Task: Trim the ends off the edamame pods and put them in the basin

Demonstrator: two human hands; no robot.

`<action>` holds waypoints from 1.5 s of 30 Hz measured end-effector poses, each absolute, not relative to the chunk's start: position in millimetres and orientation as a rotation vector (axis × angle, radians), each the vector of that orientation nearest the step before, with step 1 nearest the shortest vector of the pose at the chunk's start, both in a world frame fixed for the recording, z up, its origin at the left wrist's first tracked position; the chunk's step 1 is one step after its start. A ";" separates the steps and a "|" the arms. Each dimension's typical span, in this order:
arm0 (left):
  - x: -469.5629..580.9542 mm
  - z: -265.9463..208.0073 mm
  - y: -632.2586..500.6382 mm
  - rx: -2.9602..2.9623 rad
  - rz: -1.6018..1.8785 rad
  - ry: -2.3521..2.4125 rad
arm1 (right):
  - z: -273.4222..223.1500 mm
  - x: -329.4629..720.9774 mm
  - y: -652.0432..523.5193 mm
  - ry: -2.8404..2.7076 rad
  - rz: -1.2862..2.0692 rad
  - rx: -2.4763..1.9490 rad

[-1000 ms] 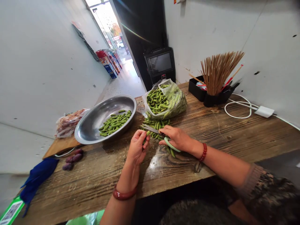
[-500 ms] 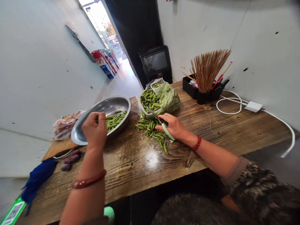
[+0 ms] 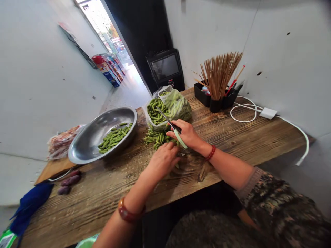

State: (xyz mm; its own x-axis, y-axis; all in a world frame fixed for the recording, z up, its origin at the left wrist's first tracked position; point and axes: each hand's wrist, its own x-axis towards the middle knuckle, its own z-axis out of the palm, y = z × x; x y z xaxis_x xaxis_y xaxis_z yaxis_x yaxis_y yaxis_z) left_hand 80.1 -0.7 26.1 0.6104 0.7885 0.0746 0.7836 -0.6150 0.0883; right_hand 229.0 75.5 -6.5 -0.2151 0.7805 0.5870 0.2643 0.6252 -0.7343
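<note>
- Pods, loose (image 3: 155, 137): piled on the desk (image 3: 88, 201), at the near foot of the bag; partly covered by the left hand.
- Left hand (image 3: 165, 159): near side of the bag, over the pile, fingers curled down; whether a pod is pinched cannot be told.
- Right hand (image 3: 188, 133): near side of the bag, gripping the scissors (image 3: 181, 139), blades pointing up across the bag's front.
- Bag (image 3: 184, 106): clear plastic, mouth open, filled with pods.
- Bowl (image 3: 86, 139): steel, left of the bag, tilted, some pods inside.
- Sticks (image 3: 219, 75): upright bundle, right of the bag.
- Step in hand, as judged: picking pods from the pile for trimming.
- Next move, as judged: calls for pod ends turned to the blades, fingertips kept clear.
- Change from half a second ago: left hand, then a fist at the bowl, now at the pile before the bag; scissors remain in the right.
</note>
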 end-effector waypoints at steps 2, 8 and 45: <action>93.9 12.0 2.3 2.849 0.069 1.405 | -7.0 227.9 74.4 -1.775 0.604 -0.850; 89.8 -16.8 32.7 2.853 0.044 1.556 | -9.7 224.0 70.7 -1.819 0.579 -0.824; 34.7 4.0 10.0 1.213 1.221 1.192 | 11.2 235.7 53.8 -2.237 0.601 -0.832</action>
State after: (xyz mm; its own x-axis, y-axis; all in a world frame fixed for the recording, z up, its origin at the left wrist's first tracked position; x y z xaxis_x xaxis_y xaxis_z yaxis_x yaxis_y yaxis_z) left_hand 34.7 10.0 4.0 0.0045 0.9999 0.0131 -0.0109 -0.0130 0.9999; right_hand 235.7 53.8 11.2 -0.5741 0.6998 0.4251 0.3925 0.6908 -0.6072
